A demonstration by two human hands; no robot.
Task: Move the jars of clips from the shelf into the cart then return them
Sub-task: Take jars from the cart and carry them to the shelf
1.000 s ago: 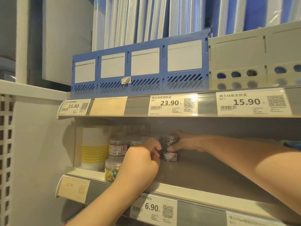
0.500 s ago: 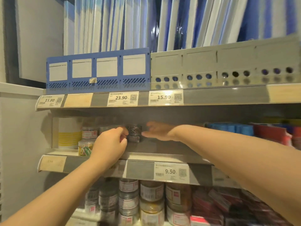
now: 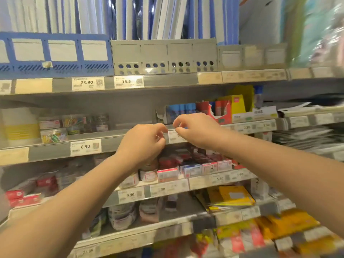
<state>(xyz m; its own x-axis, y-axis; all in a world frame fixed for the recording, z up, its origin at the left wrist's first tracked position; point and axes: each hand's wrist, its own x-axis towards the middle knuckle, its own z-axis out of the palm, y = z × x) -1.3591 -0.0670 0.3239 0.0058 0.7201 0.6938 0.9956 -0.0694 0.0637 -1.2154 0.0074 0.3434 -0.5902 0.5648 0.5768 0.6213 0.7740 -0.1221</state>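
Note:
Several clear jars of clips stand at the left of the middle shelf (image 3: 115, 144): a jar of coloured clips (image 3: 53, 135) in front, another coloured one (image 3: 73, 123) and a dark-clip jar (image 3: 100, 122) behind it. My left hand (image 3: 143, 143) and my right hand (image 3: 195, 130) hover side by side in front of the shelf edge, to the right of the jars and apart from them. Both have loosely curled fingers and hold nothing. The cart is not in view.
A white and yellow roll (image 3: 20, 127) stands left of the jars. Blue (image 3: 55, 54) and grey (image 3: 163, 56) file boxes fill the upper shelf. Glue-stick boxes (image 3: 214, 110) sit to the right. More jars (image 3: 149, 172) and red boxes (image 3: 186, 168) line the shelves below.
Both hands have let go of the dark-clip jar and drawn back out of the shelf, to the right. The view has pulled back, showing more shelves.

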